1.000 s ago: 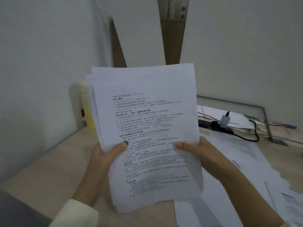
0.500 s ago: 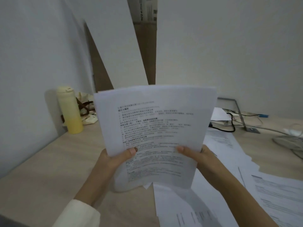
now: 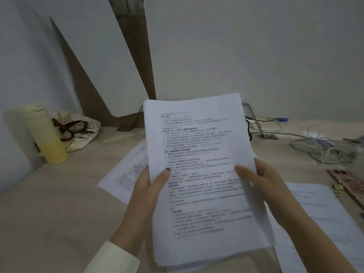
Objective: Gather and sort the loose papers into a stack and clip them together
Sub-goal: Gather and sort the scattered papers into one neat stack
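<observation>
Paper stack (image 3: 201,146) upright between left hand (image 3: 146,191) and right hand (image 3: 265,183), each grip a thumb-front edge pinch.

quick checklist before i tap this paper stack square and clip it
1. Left hand grips the stack: ok.
2. Right hand grips its right edge: ok.
3. Stack edges flush: not ok, sheets stick out at the bottom and right.
4. All sheets gathered: not ok, a loose sheet lies on the desk at left, more sheets at right.
5. Clip at hand: cannot tell, none plainly visible.
</observation>
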{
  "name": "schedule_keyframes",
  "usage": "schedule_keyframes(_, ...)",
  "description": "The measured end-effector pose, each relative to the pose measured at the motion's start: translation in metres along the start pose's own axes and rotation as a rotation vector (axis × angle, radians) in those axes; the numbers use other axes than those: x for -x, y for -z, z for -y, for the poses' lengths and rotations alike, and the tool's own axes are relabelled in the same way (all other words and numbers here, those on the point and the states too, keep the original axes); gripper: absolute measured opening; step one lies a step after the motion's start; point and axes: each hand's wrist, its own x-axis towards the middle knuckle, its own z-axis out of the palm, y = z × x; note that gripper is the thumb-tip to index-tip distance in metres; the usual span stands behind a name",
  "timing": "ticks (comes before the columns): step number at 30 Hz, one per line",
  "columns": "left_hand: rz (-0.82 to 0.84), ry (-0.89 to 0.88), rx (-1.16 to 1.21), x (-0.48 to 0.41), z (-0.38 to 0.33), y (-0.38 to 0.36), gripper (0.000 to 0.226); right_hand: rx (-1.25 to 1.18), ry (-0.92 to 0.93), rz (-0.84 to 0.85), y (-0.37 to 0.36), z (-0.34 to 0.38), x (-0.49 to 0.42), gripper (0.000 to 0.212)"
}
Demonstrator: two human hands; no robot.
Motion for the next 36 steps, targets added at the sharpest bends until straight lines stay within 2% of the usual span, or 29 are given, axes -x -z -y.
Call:
schedule_keyframes(3, 0.204, 0.093, -0.099, -0.001, 0.022, -0.046, 0.034, 0.096, -0.060, -0.174, 0.047, -0.016, 0.009, 0.010)
schedule_keyframes(6, 0.377, 0.175, -0.158, 0.002, 0.043, -0.090, 0.035, 0.148, -0.201, -0.284, 0.088, -0.039, 0.026, 0.011)
schedule_keyframes(8, 0.447, 0.208, -0.187, 0.006, 0.058, -0.115, 0.033, 0.161, -0.283, -0.338, 0.111, -0.057, 0.036, 0.009)
schedule_keyframes(10, 0.495, 0.239, -0.182, 0.011, 0.074, -0.138, 0.032, 0.198, -0.359, -0.367, 0.132, -0.073, 0.044, 0.016)
schedule_keyframes(13, 0.566, 0.272, -0.196, 0.019, 0.094, -0.165, 0.031, 0.244, -0.379, -0.415, 0.156, -0.082, 0.054, 0.016)
schedule_keyframes(15, 0.582, 0.226, -0.279, 0.022, 0.105, -0.178, 0.030, 0.279, -0.399, -0.443, 0.167, -0.089, 0.057, 0.015)
schedule_keyframes(18, 0.525, 0.019, -0.602, 0.022, 0.124, -0.188, 0.029, 0.329, -0.448, -0.453, 0.176, -0.106, 0.057, 0.015)
schedule_keyframes(21, 0.571, -0.059, -0.880, 0.024, 0.133, -0.187, 0.056, 0.396, -0.480, -0.427, 0.178, -0.123, 0.057, 0.017)
schedule_keyframes(23, 0.620, -0.081, -1.003, 0.026, 0.134, -0.184, 0.065, 0.423, -0.465, -0.428, 0.180, -0.125, 0.056, 0.016)
schedule_keyframes(28, 0.672, -0.112, -1.062, 0.026, 0.134, -0.184, 0.065, 0.521, -0.465, -0.424, 0.183, -0.128, 0.046, 0.010)
schedule_keyframes(33, 0.685, -0.123, -1.125, 0.023, 0.138, -0.183, 0.064, 0.679, -0.419, -0.439, 0.181, -0.135, 0.039, 0.034)
schedule_keyframes(36, 0.705, -0.121, -1.100, 0.023, 0.138, -0.182, 0.064, 0.897, -0.410, -0.415, 0.176, -0.136, 0.039, 0.048)
